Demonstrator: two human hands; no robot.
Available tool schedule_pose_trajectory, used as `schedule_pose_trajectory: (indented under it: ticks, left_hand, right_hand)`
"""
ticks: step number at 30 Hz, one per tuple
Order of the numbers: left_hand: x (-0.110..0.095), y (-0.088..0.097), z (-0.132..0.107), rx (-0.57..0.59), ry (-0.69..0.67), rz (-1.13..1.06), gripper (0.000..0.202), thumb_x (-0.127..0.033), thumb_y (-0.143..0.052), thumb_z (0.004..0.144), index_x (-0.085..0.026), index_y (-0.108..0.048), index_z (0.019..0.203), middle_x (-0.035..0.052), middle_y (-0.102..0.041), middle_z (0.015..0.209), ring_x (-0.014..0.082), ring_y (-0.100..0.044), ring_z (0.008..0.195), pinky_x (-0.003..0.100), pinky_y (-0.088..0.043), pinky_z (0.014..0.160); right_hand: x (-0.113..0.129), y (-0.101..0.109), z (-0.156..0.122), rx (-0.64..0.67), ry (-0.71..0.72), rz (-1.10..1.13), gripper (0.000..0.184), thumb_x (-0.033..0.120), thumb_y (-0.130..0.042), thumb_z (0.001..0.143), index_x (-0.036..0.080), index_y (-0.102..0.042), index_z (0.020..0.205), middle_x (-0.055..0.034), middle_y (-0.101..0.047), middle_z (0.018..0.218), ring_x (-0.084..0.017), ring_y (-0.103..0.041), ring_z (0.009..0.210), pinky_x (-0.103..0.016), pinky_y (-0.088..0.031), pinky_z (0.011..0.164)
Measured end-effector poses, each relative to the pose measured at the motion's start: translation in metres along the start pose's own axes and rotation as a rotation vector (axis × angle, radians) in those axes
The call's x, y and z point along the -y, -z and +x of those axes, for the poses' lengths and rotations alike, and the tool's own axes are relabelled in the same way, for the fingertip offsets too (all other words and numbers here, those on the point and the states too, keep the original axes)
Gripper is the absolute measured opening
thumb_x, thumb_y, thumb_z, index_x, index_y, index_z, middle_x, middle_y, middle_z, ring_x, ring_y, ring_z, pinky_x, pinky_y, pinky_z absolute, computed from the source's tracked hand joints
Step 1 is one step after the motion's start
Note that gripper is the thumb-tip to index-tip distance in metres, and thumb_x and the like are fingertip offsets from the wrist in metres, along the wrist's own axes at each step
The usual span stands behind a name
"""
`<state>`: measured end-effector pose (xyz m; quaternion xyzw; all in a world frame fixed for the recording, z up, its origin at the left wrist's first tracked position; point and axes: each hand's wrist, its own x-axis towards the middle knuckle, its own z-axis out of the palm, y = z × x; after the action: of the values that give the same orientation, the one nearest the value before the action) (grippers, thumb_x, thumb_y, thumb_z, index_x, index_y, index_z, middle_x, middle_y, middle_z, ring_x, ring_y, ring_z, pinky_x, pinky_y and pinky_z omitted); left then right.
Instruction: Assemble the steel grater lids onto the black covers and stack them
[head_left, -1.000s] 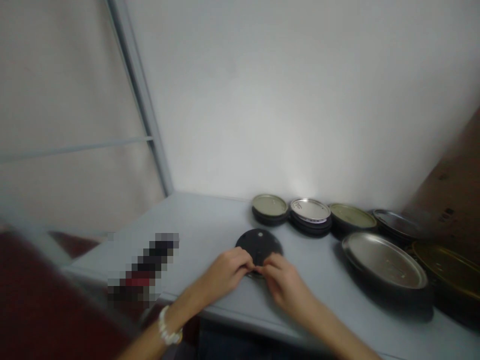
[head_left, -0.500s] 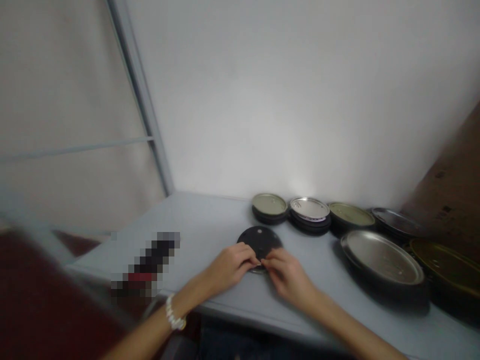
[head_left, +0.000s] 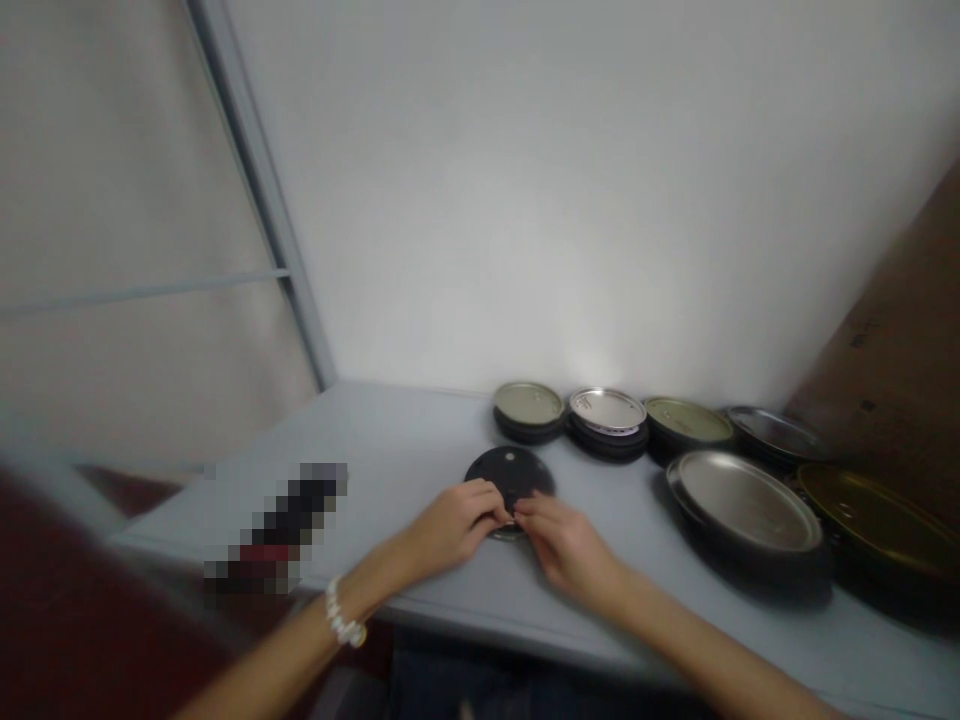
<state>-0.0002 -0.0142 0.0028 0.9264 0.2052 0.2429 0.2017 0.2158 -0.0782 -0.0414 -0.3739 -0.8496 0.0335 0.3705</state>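
Note:
A dark round lid (head_left: 510, 468) lies flat on the grey table in front of me, with a small light spot near its far edge. My left hand (head_left: 461, 522) is closed over the lid's near left part, thumb and fingers pinched together. From the other side my right hand (head_left: 566, 545) meets it, fingertips also pinched, almost touching the left ones. A small pale sliver shows between the fingertips, too blurred to name. The hands cover part of the lid's near side, and its thin bright rim shows beneath them. A white beaded bracelet (head_left: 343, 615) circles my left wrist.
Stacks of dark round pieces topped with metal lids line the back: a pale green lid (head_left: 529, 403), a silver lid (head_left: 607, 408), others rightward. Larger silver (head_left: 746, 500) and gold (head_left: 881, 515) lids sit nearer right. A brown carton (head_left: 892, 380) stands right. A pixelated patch covers the table's left.
The whole view has shifted slightly, so the scene appears a little further left. Both hands stay pinched at the lid's near side, with only slight finger movement.

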Motion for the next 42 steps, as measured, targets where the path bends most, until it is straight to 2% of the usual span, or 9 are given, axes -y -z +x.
schedule_pose_trajectory:
  ticks: [10, 17, 24, 27, 35, 42]
  left_hand:
    - [0.007, -0.001, 0.000, 0.039, -0.026, -0.009, 0.015, -0.011, -0.054, 0.093, -0.017, -0.067, 0.088, 0.0040, -0.067, 0.091, 0.0170, -0.062, 0.088, 0.026, -0.046, 0.082]
    - [0.009, -0.005, 0.000, 0.005, -0.027, -0.034, 0.015, -0.011, -0.055, 0.093, -0.017, -0.068, 0.088, 0.0042, -0.067, 0.091, 0.0164, -0.061, 0.087, 0.026, -0.047, 0.082]
    - [0.008, -0.008, -0.003, 0.007, -0.021, -0.007, 0.018, -0.011, -0.053, 0.094, -0.017, -0.070, 0.091, 0.0035, -0.066, 0.091, 0.0160, -0.061, 0.086, 0.026, -0.047, 0.082]
    - [0.009, -0.009, -0.004, -0.002, -0.032, -0.018, 0.018, -0.011, -0.052, 0.094, -0.017, -0.069, 0.092, 0.0044, -0.065, 0.093, 0.0163, -0.061, 0.087, 0.027, -0.048, 0.083]
    - [0.010, -0.007, 0.001, 0.007, -0.039, -0.053, 0.015, -0.011, -0.053, 0.092, -0.017, -0.067, 0.089, 0.0051, -0.065, 0.091, 0.0166, -0.060, 0.087, 0.028, -0.048, 0.083]
    - [0.007, -0.012, -0.003, -0.031, -0.001, -0.054, 0.017, -0.008, -0.051, 0.091, -0.017, -0.066, 0.087, 0.0046, -0.064, 0.090, 0.0165, -0.060, 0.085, 0.028, -0.049, 0.082]
  right_hand:
    - [-0.002, 0.001, 0.000, 0.054, 0.014, -0.079, 0.035, -0.001, -0.050, 0.085, 0.014, -0.069, 0.111, -0.0137, -0.072, 0.114, -0.024, -0.068, 0.107, -0.046, -0.049, 0.108]
    - [-0.001, 0.007, 0.003, 0.115, 0.012, -0.077, 0.034, -0.001, -0.050, 0.086, 0.014, -0.068, 0.110, -0.0130, -0.071, 0.114, -0.024, -0.067, 0.107, -0.045, -0.048, 0.109]
    - [-0.001, 0.009, 0.005, 0.094, -0.002, -0.030, 0.032, -0.002, -0.049, 0.086, 0.016, -0.069, 0.104, -0.0129, -0.071, 0.111, -0.024, -0.066, 0.104, -0.039, -0.056, 0.094]
    - [0.001, 0.009, 0.005, 0.093, -0.003, -0.046, 0.034, -0.003, -0.049, 0.086, 0.016, -0.068, 0.106, -0.0129, -0.070, 0.111, -0.024, -0.065, 0.105, -0.039, -0.055, 0.093]
    - [0.003, 0.008, 0.008, 0.215, -0.009, -0.168, 0.032, -0.004, -0.053, 0.081, 0.014, -0.067, 0.104, -0.0120, -0.068, 0.104, -0.023, -0.063, 0.099, -0.036, -0.055, 0.087]
    - [0.001, 0.005, 0.007, 0.168, -0.010, -0.135, 0.034, -0.002, -0.055, 0.083, 0.017, -0.067, 0.108, -0.0104, -0.068, 0.104, -0.022, -0.064, 0.100, -0.036, -0.054, 0.091]
